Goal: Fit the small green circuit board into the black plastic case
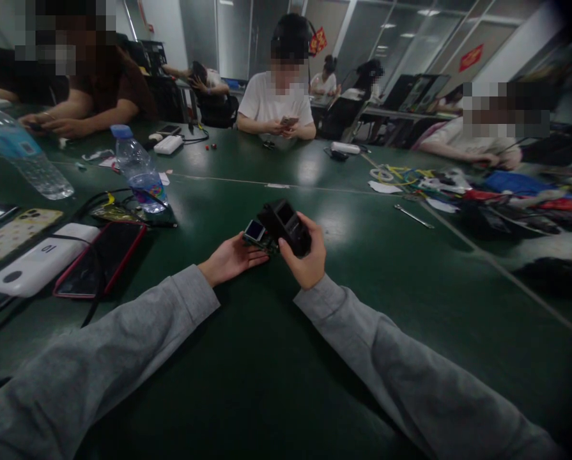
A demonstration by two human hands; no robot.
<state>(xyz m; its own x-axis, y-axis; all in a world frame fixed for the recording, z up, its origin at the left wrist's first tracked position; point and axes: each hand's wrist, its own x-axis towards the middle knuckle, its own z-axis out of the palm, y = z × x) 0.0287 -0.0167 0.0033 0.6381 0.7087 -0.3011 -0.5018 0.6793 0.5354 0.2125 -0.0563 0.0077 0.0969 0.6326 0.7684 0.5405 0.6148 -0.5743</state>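
My right hand (309, 252) grips a black plastic housing (288, 225) with a rectangular window in its upper face, thumb on the near side and fingers round the far edge. The housing is tilted over the table. Beside it, my left hand (229, 259) holds a small green circuit board with a little square screen (255, 230), the thumb at its edge and the other fingers reaching underneath. Board and housing are close together; whether they touch or are joined by wires cannot be made out.
On the left lie a red-edged phone (101, 260), a white power bank (39, 260), a patterned phone case (15, 236), cables and two water bottles (139, 169). A wrench (414, 216) and a heap of cables (439, 182) lie right. Several people sit around the green table (209, 377).
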